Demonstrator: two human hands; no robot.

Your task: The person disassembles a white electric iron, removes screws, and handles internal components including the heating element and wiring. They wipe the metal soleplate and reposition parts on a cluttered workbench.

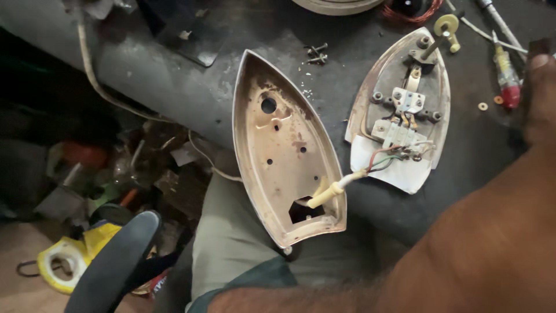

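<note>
An iron's metal cover shell lies upside down, its stained inside facing up, partly over the table edge and my grey-trousered knee. A cream cord sleeve passes through the cover's rear opening, and its wires run to the iron's soleplate, which lies to the right with its terminal block and thermostat bared. My right forearm crosses the lower right, and my right hand reaches the frame's right edge beside a red-handled screwdriver. Most of that hand is cut off. My left hand is out of view.
Two loose screws and a small washer lie on the dark table. A copper wire coil sits at the back. A black chair arm, a yellow tape roll and floor clutter lie at the lower left.
</note>
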